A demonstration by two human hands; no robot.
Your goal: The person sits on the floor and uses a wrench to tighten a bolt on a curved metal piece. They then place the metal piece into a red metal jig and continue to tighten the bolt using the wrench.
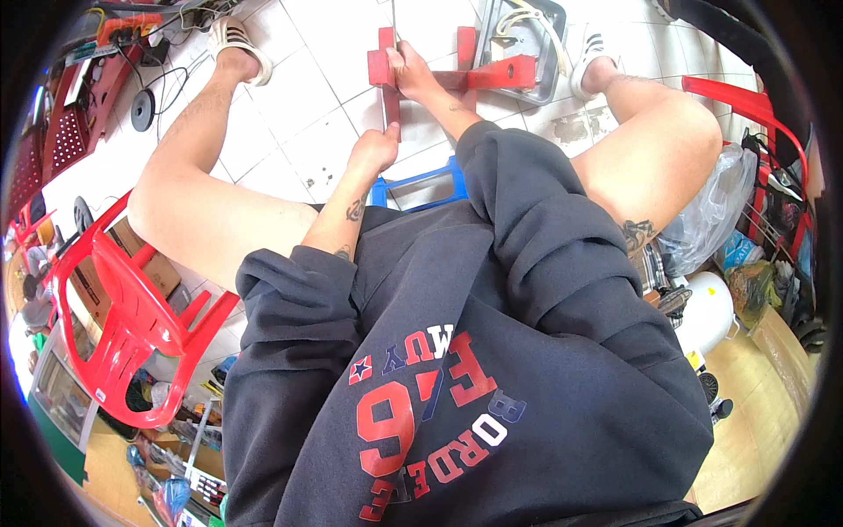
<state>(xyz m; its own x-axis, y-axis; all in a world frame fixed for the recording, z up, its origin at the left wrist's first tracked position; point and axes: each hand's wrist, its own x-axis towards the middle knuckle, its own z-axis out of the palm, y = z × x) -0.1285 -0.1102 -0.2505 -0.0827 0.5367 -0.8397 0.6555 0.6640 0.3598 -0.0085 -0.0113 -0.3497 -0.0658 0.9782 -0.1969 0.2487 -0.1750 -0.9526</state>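
Observation:
A red stand made of square bars (505, 75) rests on the floor between my feet. My right hand (413, 72) is closed at the stand's left post, with its fingers around a thin metal rod (394, 16) that points away from me. Nearer to me, my left hand (375, 150) is closed at the near end of the stand's left bar (392, 110). Its thumb side touches the red bar, while the palm and most of its fingers are hidden.
A grey metal tray (551, 81) with pale tubing lies right behind the stand. A blue stool (420, 186) shows between my thighs. Red plastic chairs stand at left (132, 307) and right (742, 98). Cables and a black disc (142, 110) lie at far left, a clear plastic bag (713, 211) at right.

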